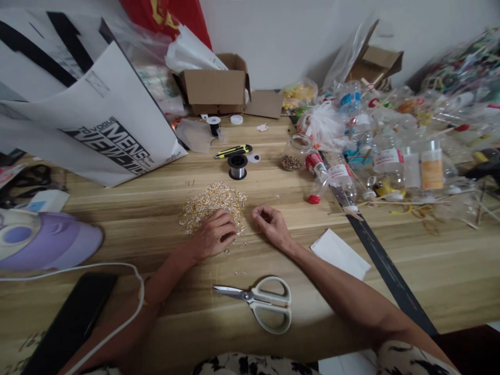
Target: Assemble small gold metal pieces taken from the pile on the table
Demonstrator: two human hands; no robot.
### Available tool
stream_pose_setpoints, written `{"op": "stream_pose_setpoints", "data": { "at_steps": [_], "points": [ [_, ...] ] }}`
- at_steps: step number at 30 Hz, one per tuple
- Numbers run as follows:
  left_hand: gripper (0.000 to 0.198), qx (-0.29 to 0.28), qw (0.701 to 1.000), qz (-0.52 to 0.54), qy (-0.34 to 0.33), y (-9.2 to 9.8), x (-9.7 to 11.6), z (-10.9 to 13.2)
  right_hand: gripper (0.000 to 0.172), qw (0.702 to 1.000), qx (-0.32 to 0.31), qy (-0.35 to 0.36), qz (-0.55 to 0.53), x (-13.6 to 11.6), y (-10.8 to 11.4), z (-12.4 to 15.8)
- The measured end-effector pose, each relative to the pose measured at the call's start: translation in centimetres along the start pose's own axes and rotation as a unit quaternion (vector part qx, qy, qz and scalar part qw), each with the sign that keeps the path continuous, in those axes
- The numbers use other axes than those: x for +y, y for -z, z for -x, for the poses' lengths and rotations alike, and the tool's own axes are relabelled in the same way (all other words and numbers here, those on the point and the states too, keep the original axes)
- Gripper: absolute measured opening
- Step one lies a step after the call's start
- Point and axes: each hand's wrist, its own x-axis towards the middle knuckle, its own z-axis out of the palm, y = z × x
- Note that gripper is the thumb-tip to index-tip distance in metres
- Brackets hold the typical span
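Note:
A heap of small gold and silver metal pieces [213, 200] lies on the wooden table. My left hand [214, 233] rests at the heap's near right part, fingers curled down; anything between the fingertips is too small to make out. Just right of the heap, my right hand [270, 224] is closed, thumb against the bent fingers, its contents hidden. A thin chain with a ring [227, 251] lies just below my left hand. Nearer to me are a tiny chain piece [239, 273] and scissors [246, 296] with pale handles, blades pointing left.
Behind the heap are a wire spool [237, 166] and a yellow-black cutter [233, 151]. A bead jar [291, 156] and plastic bottles crowd the right. A paper bag [117, 114], purple object [50, 237], black phone [72, 323] and white cable [135, 312] occupy the left. Folded paper [339, 254] lies right.

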Motion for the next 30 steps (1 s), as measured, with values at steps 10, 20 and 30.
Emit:
{"op": "stream_pose_setpoints", "data": {
  "at_steps": [10,20,30],
  "points": [
    [0.008,-0.052,0.999,0.01,-0.007,-1.5,1.1,0.1,0.019,1.0,-0.01,0.005,-0.002,0.0,0.0,0.0],
    [0.012,-0.062,0.998,-0.013,-0.005,-1.5,1.8,0.0,0.021,1.0,-0.005,0.012,0.015,-0.6,0.1,0.0],
    [0.015,-0.092,0.995,-0.018,0.016,-1.3,2.0,-0.2,0.019,1.0,-0.007,0.01,0.007,-0.3,0.1,0.0]
  ]
}}
